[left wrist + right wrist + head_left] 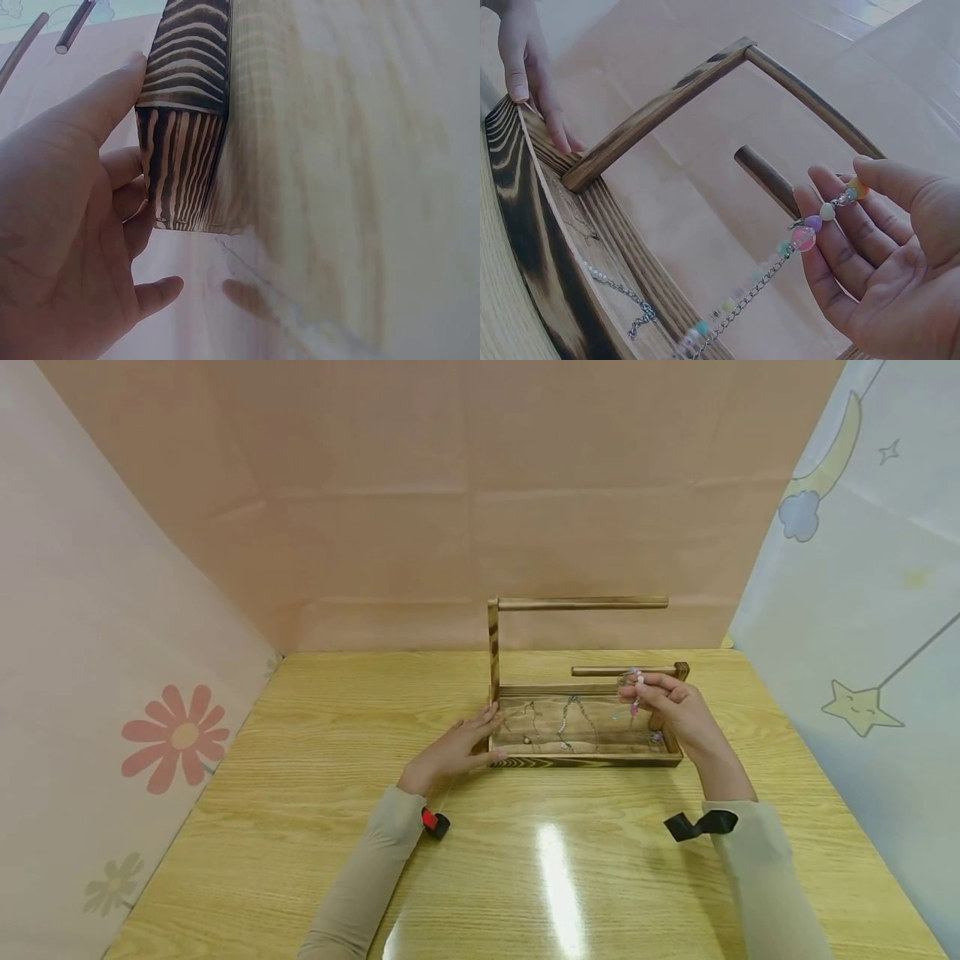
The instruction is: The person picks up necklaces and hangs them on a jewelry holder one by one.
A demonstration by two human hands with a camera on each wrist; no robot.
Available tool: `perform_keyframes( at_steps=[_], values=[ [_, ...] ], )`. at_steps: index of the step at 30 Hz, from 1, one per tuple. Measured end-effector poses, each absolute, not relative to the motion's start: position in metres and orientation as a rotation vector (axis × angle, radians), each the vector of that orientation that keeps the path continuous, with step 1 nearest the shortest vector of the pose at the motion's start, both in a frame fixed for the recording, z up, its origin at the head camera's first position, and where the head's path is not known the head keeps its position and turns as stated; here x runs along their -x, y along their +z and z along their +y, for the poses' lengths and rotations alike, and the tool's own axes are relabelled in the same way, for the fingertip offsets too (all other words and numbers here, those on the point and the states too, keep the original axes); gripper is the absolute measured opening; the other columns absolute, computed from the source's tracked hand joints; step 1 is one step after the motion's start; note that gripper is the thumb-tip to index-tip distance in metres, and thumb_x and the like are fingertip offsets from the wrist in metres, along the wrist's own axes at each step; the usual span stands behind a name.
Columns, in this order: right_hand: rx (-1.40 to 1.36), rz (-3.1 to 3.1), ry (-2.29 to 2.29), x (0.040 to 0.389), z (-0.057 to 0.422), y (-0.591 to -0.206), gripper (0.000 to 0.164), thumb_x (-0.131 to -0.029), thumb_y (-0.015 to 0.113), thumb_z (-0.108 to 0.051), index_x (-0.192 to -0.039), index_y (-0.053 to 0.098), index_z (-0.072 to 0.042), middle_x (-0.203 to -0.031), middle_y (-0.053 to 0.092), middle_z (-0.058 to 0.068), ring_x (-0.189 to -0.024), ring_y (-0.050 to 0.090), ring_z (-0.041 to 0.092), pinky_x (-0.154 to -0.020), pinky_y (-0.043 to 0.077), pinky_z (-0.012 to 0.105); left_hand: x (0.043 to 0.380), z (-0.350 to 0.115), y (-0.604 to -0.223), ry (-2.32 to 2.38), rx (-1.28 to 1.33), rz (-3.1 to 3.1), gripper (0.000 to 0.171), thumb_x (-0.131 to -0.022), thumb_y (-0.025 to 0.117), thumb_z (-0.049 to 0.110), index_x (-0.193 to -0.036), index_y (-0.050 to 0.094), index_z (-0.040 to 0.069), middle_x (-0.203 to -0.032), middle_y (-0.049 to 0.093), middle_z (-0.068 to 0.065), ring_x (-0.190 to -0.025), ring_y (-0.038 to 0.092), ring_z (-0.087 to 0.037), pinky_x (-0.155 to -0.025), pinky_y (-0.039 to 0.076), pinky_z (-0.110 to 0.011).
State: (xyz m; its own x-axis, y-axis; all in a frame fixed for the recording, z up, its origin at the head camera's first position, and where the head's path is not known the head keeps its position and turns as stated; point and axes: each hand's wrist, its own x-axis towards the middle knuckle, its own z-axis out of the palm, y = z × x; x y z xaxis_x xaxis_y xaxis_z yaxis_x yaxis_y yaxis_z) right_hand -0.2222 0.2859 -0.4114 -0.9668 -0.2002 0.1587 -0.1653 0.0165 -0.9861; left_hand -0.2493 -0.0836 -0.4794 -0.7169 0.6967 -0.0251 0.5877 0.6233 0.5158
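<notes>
Right of frame centre, my right hand (684, 710) pinches beaded chain (803, 239); left hand (456, 746), fingers apart, touches wooden stand (585, 762), probably steadying it.

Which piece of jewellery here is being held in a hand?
The string of colourful beads, pinched between the right hand's thumb and fingers. The others, such as the silver chain, lie in the wooden tray.

the beaded chain (759, 285) runs off the right wrist view's bottom edge.
</notes>
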Motion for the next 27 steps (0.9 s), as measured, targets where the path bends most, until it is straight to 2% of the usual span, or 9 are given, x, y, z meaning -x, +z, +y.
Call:
perform_keyframes(
  at_steps=[7,12,19,27],
  values=[
    [0.452,2.208,-2.181,0.222,0.283,-0.403,0.03,-0.098,0.047,-0.013,-0.119,0.052,0.007,-0.099,0.071,-0.006,-0.098,0.061,0.008,-0.079,0.047,0.023,0.249,-0.083,-0.48,0.715,-1.045,2.624,0.074,-0.094,0.047,0.048,-0.151,0.012,0.018,-0.157,-0.002,-0.002,-0.144,0.003,-0.023,-0.113,0.008,-0.055],
    [0.467,2.169,-2.231,0.223,0.281,-0.396,0.026,-0.098,0.047,-0.012,-0.117,0.055,0.004,-0.099,0.071,-0.005,-0.096,0.062,0.011,-0.081,0.046,0.024,0.249,-0.083,-0.48,0.717,-1.043,2.624,0.073,-0.094,0.047,0.048,-0.151,0.011,0.018,-0.157,-0.002,-0.002,-0.144,0.002,-0.021,-0.113,0.008,-0.055],
    [0.496,2.117,-2.296,0.224,0.279,-0.387,0.023,-0.097,0.048,-0.011,-0.114,0.057,0.001,-0.096,0.071,-0.004,-0.091,0.063,0.011,-0.077,0.048,0.022,0.249,-0.083,-0.48,0.705,-1.028,2.626,0.074,-0.093,0.046,0.051,-0.151,0.012,0.018,-0.157,-0.002,-0.002,-0.144,0.002,-0.021,-0.114,0.008,-0.053],
    [0.603,2.042,-2.379,0.226,0.277,-0.377,0.021,-0.097,0.046,-0.007,-0.111,0.059,0.003,-0.097,0.071,-0.001,-0.091,0.065,0.012,-0.073,0.05,0.022,0.251,-0.082,-0.481,0.722,-1.045,2.618,0.074,-0.093,0.047,0.049,-0.15,0.012,0.017,-0.157,-0.002,-0.002,-0.144,0.003,-0.023,-0.113,0.009,-0.055]
  ],
)
